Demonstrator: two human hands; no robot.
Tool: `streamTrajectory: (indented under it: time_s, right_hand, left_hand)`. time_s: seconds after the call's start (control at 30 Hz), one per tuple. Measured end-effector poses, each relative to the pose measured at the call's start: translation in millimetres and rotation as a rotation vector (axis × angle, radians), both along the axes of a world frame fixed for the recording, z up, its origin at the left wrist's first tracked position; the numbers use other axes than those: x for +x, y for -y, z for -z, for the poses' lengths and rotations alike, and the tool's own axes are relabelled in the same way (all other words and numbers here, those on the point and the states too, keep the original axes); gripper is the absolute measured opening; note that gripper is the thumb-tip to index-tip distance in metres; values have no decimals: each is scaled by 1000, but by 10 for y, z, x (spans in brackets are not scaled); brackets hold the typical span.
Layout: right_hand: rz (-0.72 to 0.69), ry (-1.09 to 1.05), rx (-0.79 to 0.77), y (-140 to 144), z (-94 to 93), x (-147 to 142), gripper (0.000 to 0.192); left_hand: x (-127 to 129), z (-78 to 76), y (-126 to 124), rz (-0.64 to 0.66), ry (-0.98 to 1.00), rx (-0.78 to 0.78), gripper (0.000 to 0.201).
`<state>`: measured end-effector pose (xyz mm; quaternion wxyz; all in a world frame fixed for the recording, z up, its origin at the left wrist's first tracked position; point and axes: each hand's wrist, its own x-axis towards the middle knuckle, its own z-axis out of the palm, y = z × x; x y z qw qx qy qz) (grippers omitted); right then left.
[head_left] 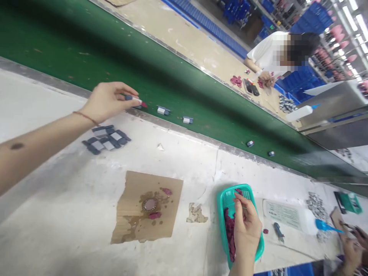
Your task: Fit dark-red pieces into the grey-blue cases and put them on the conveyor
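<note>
White table (71, 214) runs along a green conveyor belt (86, 42) on its far side. Left hand (107, 100) reaches to the belt's near edge, fingers pinched shut on a small grey-and-white part (134, 99) with a red tip. Similar parts (163, 110) lie on the belt just right of it; a cluster of grey pieces (107, 139) lies on the table just near of that hand. Right hand (245, 226), fingers loosely curled, rests in a teal basket (222, 201) on dark red pieces (230, 234); whether it grips one cannot be told.
</note>
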<state>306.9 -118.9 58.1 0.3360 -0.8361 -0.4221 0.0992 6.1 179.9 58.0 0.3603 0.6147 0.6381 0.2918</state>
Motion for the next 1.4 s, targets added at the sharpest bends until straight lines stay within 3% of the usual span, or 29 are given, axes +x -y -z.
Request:
streamTrajectory:
  time_s: [0.1, 0.23, 0.33, 0.43, 0.7, 0.83, 0.93, 1.03, 1.17, 1.3, 1.4]
  right_hand:
    - [-61, 95, -174, 190, -20, 296, 27]
    - [-221, 17, -361, 251, 35, 298, 25]
    - [-220, -25, -379, 224, 80, 223, 23]
    - [-175, -30, -342, 202, 113, 202, 21]
    - [-49, -216, -183, 165, 97, 187, 18]
    - [74, -301, -2, 144, 32, 99, 23]
    - [78, -304, 130, 65, 8, -83, 26]
    - [-19, -334, 129, -84, 33, -375, 29]
    - [-186, -493, 46, -311, 156, -795, 29]
    - [-363, -482, -91, -457, 315, -1087, 34]
    - [-548, -391, -196, -524, 382, -1225, 28]
  left_hand:
    - [-40, 176, -335, 114, -275, 30, 43]
    - [12, 382, -500, 408, -479, 279, 43]
    - [176, 462, -484, 674, -516, 341, 52]
    - [376, 492, -438, 795, -533, 316, 51]
    - [703, 513, -382, 757, -500, 300, 45]
    - [888, 510, -327, 663, -402, 260, 33]
    - [981, 468, -274, 597, -283, 242, 24]
    - [952, 395, -143, 535, -111, 216, 23]
    - [687, 308, 252, 521, 149, 117, 20]
    - [305, 289, 778, 464, 580, -244, 28]
    - [84, 319, 1110, 370, 690, -441, 29]
